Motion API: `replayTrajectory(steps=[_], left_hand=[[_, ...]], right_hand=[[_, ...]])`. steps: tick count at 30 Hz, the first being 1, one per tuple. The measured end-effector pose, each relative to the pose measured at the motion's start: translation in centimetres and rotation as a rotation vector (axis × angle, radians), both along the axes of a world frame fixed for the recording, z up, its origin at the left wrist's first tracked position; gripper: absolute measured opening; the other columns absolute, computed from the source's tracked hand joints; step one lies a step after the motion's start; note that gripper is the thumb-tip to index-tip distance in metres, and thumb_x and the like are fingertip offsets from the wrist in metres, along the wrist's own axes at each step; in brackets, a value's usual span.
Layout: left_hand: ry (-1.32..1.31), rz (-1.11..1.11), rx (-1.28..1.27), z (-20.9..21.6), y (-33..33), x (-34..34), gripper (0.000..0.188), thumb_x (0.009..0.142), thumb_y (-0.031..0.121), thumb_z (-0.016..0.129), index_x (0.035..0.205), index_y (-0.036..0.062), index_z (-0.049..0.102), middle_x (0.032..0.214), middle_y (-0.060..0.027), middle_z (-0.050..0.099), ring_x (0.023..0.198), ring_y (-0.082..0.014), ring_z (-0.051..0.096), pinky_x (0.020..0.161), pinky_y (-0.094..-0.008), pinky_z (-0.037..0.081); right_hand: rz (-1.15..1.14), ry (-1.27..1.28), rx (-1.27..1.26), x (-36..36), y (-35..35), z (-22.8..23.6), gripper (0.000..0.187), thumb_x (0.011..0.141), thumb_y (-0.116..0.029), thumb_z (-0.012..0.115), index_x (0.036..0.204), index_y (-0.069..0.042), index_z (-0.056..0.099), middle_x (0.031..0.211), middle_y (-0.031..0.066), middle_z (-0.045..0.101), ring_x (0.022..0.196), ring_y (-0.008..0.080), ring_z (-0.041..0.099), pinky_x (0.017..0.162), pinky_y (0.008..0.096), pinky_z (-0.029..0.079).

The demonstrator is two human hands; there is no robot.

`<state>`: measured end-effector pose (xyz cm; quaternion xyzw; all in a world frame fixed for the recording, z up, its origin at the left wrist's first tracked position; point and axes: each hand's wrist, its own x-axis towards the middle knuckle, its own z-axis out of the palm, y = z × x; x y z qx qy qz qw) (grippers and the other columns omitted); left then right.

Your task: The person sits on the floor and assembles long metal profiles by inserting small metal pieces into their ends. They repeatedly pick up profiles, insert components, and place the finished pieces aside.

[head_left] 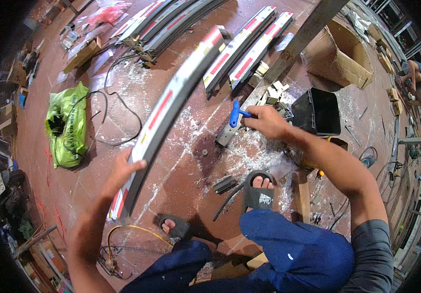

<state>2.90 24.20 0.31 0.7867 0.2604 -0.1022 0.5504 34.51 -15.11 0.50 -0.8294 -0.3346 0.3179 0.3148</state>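
Observation:
A long profile bar [164, 115], covered in white film with red patches, slants across the middle of the view. My left hand [123, 171] is closed round its lower part, the thumb over the near side. The bar's far end is slightly blurred. My right hand [269, 122] grips a small blue T-shaped tool [235, 115] by its stem; the exact kind I cannot make out. Below that tool lies a metal bar [226, 135] on the floor, and beside the hand is a pile of small beige pieces [275, 94].
Two similar profiles [242, 49] lie beyond, with more bars [171, 24] stacked farther left. A black bin [320, 112] and a cardboard box [340, 61] stand right of a steel post [303, 41]. A green sack [68, 132] and black cable [132, 122] are left. Another person [415, 78] crouches far right.

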Motion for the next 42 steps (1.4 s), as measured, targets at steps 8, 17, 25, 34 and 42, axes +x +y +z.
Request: replayTrajectory(steps=[8, 17, 25, 34, 42], left_hand=[[-0.139, -0.018, 0.534, -4.0, 1.6, 21.6, 0.080, 0.065, 0.045, 0.099, 0.121, -0.0036, 0.066, 0.112, -0.0271, 0.076, 0.101, -0.0370, 0.076, 0.090, -0.0458, 0.058], [-0.053, -0.100, 0.696, -5.9, 2.6, 41.2, 0.089, 0.067, 0.058, 0.091, 0.125, -0.0017, 0.060, 0.120, -0.0314, 0.074, 0.116, -0.0442, 0.073, 0.098, -0.0514, 0.058], [0.048, -0.149, 0.955, -8.5, 3.9, 50.0, 0.094, 0.070, 0.055, 0.084, 0.142, 0.0010, 0.059, 0.134, -0.0261, 0.069, 0.127, -0.0409, 0.067, 0.108, -0.0519, 0.054], [-0.169, -0.303, 0.920, -11.9, -11.6, 47.9, 0.081, 0.084, 0.057, 0.083, 0.139, 0.0007, 0.061, 0.130, -0.0241, 0.064, 0.127, -0.0429, 0.061, 0.107, -0.0541, 0.051], [0.096, -0.107, 0.587, -7.9, -5.2, 43.0, 0.068, 0.074, 0.039, 0.084, 0.122, -0.0080, 0.072, 0.127, -0.0324, 0.072, 0.118, -0.0451, 0.071, 0.103, -0.0474, 0.056]], right_hand=[[-0.129, 0.058, -0.068, 3.2, -1.3, -2.1, 0.029, 0.101, -0.027, 0.071, 0.109, 0.001, 0.074, 0.084, 0.0081, 0.069, 0.081, 0.0146, 0.062, 0.076, 0.0363, 0.053], [-0.343, 0.270, -0.045, -2.1, -7.6, -0.7, 0.030, 0.099, -0.027, 0.074, 0.111, 0.000, 0.072, 0.088, 0.0131, 0.068, 0.082, 0.0182, 0.063, 0.077, 0.0382, 0.053], [-0.685, 0.572, -0.004, -7.3, -15.5, -3.1, 0.031, 0.104, -0.028, 0.075, 0.112, 0.002, 0.072, 0.091, 0.0043, 0.071, 0.087, 0.0112, 0.064, 0.077, 0.0323, 0.055], [-0.721, 0.551, 0.034, -7.2, -15.8, -4.7, 0.026, 0.106, -0.025, 0.072, 0.108, 0.001, 0.070, 0.089, 0.0015, 0.069, 0.083, 0.0098, 0.062, 0.075, 0.0308, 0.053], [-0.505, 0.353, -0.020, -6.0, -13.9, -6.3, 0.034, 0.102, -0.032, 0.075, 0.100, 0.002, 0.071, 0.083, 0.0090, 0.066, 0.082, 0.0127, 0.061, 0.073, 0.0362, 0.052]])
